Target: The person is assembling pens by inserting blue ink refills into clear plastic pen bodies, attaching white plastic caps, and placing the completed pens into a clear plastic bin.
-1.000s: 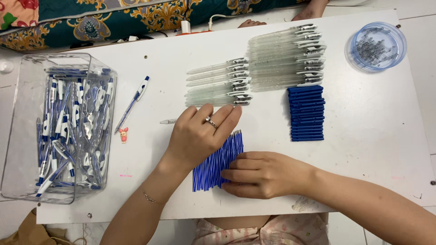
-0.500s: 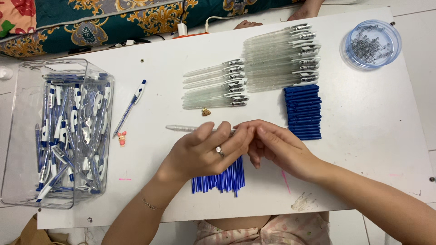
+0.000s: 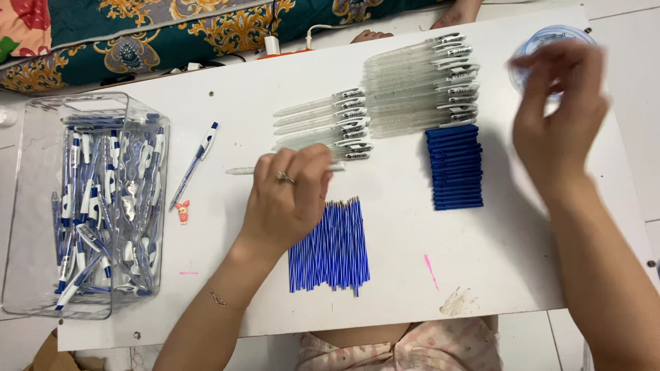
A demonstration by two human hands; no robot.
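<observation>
Blue refills (image 3: 330, 246) lie fanned in a thin, glossy row mid-table, just under the left hand (image 3: 285, 199), fingers curled on a clear pen barrel (image 3: 240, 170). Right hand (image 3: 557, 103) has swung away from the refills to the round clear tub (image 3: 550, 41), fingers loosely spread, holding nothing visible, so assembly moves on.

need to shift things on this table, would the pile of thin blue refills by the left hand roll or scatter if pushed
Probably. The blue refills are thin round rods lying loose and unbound, so a sideways push would likely roll and fan them. They look light, likely slightly bendy.
</observation>
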